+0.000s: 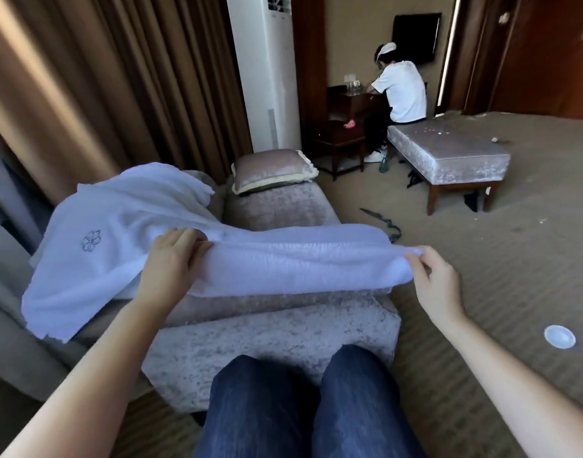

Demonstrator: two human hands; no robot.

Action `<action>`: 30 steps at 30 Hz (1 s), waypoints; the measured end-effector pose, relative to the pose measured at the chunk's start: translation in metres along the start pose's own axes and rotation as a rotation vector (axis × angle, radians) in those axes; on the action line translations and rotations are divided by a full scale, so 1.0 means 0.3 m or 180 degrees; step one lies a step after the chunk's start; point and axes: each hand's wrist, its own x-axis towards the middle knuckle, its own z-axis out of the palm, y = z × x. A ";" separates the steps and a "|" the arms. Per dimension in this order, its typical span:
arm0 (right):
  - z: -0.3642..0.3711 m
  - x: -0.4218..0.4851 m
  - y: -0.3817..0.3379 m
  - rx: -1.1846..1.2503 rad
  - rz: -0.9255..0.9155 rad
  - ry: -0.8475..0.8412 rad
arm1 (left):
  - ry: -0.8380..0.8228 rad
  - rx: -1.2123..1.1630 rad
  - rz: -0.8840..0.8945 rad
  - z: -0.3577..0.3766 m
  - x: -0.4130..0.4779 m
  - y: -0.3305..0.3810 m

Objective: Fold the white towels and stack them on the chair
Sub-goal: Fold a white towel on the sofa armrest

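While the white towel was held stretched above the seat of the chair, its far half lay draped over the chair's left side, the stitched emblem facing up. The left hand gripped the left end of the held edge, fingers curled over the cloth. The right hand pinched the right corner between thumb and fingertips, just past the chair's right edge. No folded stack showed on the chair, so the task looked early. To fold well, I judged, both hands should hold the edge taut and level, carry it across to the opposite edge, match the corners before letting go, then smooth the layers flat on the seat. Slack in the middle would likely leave a crooked fold.
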 end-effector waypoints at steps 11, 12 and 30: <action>0.177 0.345 0.020 -0.0785 0.0658 -0.0294 | -0.0429 0.0395 -0.0162 0.265 0.296 -0.150; 0.188 0.354 0.026 -0.0865 0.0723 -0.0335 | -0.0457 0.0396 -0.0169 0.284 0.300 -0.158; 0.243 0.368 -0.024 -0.1824 0.0309 -0.0506 | -0.1119 0.0344 -0.0003 0.394 0.275 -0.202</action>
